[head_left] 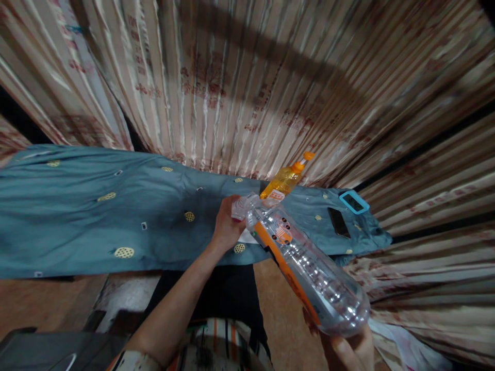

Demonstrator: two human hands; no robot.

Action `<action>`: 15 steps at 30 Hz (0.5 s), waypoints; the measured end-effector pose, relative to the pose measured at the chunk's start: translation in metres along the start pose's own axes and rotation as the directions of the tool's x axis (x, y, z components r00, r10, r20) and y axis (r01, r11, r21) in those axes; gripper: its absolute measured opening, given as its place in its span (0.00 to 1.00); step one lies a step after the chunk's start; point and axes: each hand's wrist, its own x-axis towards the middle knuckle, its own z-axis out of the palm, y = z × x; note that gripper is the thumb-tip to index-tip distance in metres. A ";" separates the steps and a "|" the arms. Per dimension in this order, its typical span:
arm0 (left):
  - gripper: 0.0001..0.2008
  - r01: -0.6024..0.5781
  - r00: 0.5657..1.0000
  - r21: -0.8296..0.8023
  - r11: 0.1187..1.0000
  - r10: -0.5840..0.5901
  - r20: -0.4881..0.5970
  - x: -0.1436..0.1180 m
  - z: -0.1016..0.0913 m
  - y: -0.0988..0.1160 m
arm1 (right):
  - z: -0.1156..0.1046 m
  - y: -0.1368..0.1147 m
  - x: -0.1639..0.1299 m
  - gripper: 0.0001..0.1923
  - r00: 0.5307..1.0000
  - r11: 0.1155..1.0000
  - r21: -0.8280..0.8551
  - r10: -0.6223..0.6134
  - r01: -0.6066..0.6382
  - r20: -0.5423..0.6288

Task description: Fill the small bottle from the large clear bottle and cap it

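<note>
A large clear plastic bottle with an orange label strip lies tilted, its neck pointing away from me. My right hand holds its base at the lower right. My left hand is closed around the cap end at the bottle's neck. Just behind the neck stands a smaller yellow bottle with an orange nozzle top, leaning right, on a blue-grey embroidered cloth.
A dark phone and a blue-framed rectangular object lie on the cloth's right end. Striped beige-and-red curtains hang behind and to the right. Brown floor shows below, with a dark object at the lower left.
</note>
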 end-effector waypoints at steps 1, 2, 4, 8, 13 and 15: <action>0.28 -0.002 1.000 -0.003 1.000 0.002 0.000 0.000 0.000 0.000 | 0.001 -0.001 -0.001 0.32 1.000 1.000 0.003 0.002 -0.002 -0.014; 0.28 -0.004 1.000 -0.004 1.000 0.004 -0.001 0.000 0.000 -0.001 | 0.003 -0.002 -0.001 0.33 1.000 1.000 0.007 0.004 -0.004 -0.022; 0.28 -0.008 1.000 -0.002 1.000 0.008 -0.003 0.000 0.000 -0.001 | 0.006 -0.003 -0.002 0.38 1.000 1.000 0.012 0.005 -0.005 -0.029; 0.29 -0.005 1.000 0.019 1.000 0.005 -0.003 0.000 -0.001 0.000 | 0.007 -0.004 -0.003 0.49 0.999 1.000 0.012 0.007 -0.006 -0.048; 0.28 -0.013 1.000 0.023 1.000 0.013 -0.006 0.001 -0.001 0.001 | 0.005 -0.005 -0.004 0.50 1.000 1.000 -0.021 -0.018 0.018 -0.007; 0.28 -0.012 1.000 0.017 1.000 0.012 -0.005 0.000 0.000 0.001 | 0.005 -0.006 -0.005 0.48 0.999 0.999 -0.028 -0.036 0.036 0.014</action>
